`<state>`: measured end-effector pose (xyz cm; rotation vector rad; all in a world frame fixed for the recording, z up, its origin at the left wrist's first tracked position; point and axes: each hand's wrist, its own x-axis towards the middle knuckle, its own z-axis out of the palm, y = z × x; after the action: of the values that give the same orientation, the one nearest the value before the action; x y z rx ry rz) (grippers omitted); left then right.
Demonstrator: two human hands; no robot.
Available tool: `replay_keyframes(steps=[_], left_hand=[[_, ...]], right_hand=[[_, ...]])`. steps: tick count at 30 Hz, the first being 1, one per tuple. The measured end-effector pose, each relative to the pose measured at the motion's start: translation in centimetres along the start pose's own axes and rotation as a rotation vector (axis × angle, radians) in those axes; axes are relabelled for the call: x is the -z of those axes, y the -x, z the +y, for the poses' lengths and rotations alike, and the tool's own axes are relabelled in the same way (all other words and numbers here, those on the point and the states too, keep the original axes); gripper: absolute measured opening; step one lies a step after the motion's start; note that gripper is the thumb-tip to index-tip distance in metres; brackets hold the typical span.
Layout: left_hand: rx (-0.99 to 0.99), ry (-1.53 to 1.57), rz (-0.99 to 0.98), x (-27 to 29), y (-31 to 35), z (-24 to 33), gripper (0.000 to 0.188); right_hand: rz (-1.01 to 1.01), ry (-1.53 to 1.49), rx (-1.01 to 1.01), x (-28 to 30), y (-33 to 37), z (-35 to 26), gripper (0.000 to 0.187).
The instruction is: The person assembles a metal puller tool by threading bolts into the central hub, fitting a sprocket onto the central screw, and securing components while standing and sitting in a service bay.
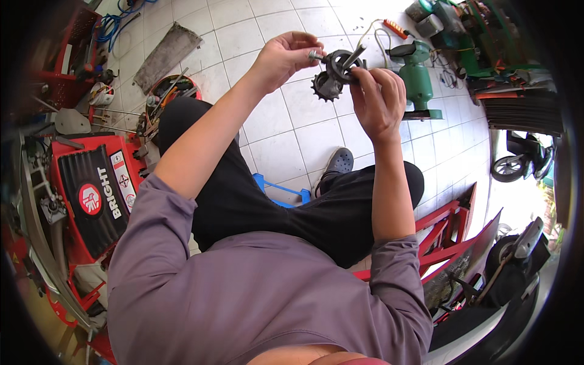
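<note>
Out in front of me, over the tiled floor, both hands are raised around a dark metal part. My left hand (pixel 285 59) pinches a small silver bolt (pixel 315 55) between thumb and fingers, close beside the part's ring. My right hand (pixel 378 102) grips the dark ringed metal part (pixel 344 66) by its right side. A toothed wheel (pixel 326 89) shows at its lower left, and a grey rod (pixel 354 56) slants up from the ring. Whether the bolt's end touches or enters the part cannot be made out.
A green bench grinder (pixel 417 82) stands right of my right hand. At left are a round tray of tools (pixel 173 91), a flat metal plate (pixel 167 56) and a red and black machine (pixel 94 194). Part of a blue stool (pixel 281 193) shows between my legs; a red metal frame (pixel 447 228) lies at right.
</note>
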<state>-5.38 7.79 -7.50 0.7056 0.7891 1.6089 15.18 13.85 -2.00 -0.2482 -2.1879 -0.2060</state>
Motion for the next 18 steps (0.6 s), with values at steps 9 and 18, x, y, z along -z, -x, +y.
replay_keyframes(steps=[9, 18], left_hand=[[0.246, -0.048, -0.190, 1.0, -2.4, -1.2, 0.024], [0.244, -0.305, -0.166, 0.2, -3.4, -1.2, 0.021]], right_hand=[[-0.050, -0.116, -0.034, -2.2, 2.1, 2.6, 0.032], [-0.062, -0.241, -0.074, -3.4, 3.2, 3.2, 0.031]])
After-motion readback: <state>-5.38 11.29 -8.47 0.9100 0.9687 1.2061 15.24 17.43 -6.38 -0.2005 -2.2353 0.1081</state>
